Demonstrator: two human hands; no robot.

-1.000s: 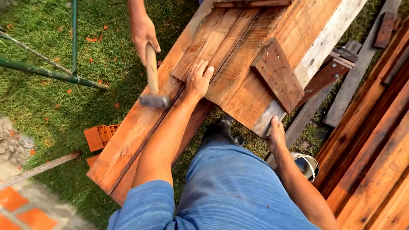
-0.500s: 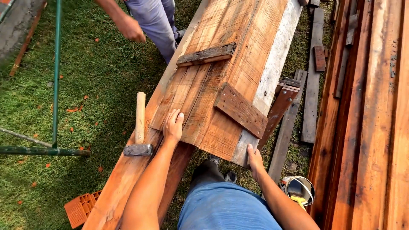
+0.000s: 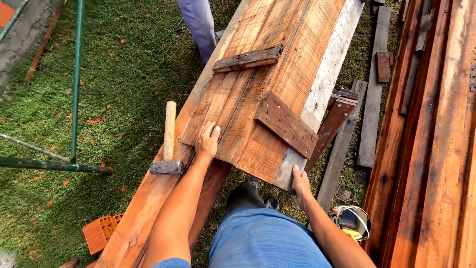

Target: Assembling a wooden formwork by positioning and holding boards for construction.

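- Step in hand, as judged: the person steadies the long panel of reddish wooden planks [image 3: 277, 89], joined by cross battens; no striking or lifting shows.
- Left hand [image 3: 207, 141] lies flat on the near left part of the panel, fingers spread and slightly bent, palm pressing down on the top face.
- Right hand [image 3: 301, 181] grips the near right corner, fingers curled over the end of the pale edge board [image 3: 327, 84]; whether the thumb wraps underneath cannot be told.
- The panel runs from the near centre out to the far right, tilted, its near end just above the person's blue-trousered legs [image 3: 263, 240].
- A hammer with pale wooden handle and dark metal head [image 3: 168, 144] lies loose on the long orange-brown plank [image 3: 144, 208] just left of the left hand, near it but not touching; nobody holds it.
- Two dark battens: far one [image 3: 248, 58] across the panel's left half, near one [image 3: 286, 124] diagonal, between the two hands.
- Next move, as judged: needs both hands to hold firm on the near end so the panel cannot slide; picking up the hammer would free the left side.
- Another person's grey trouser leg [image 3: 198, 25] stands far left on the grass [image 3: 114, 64].
- Stacked reddish boards [image 3: 436, 149] on the right; small bucket [image 3: 352, 221] near right.
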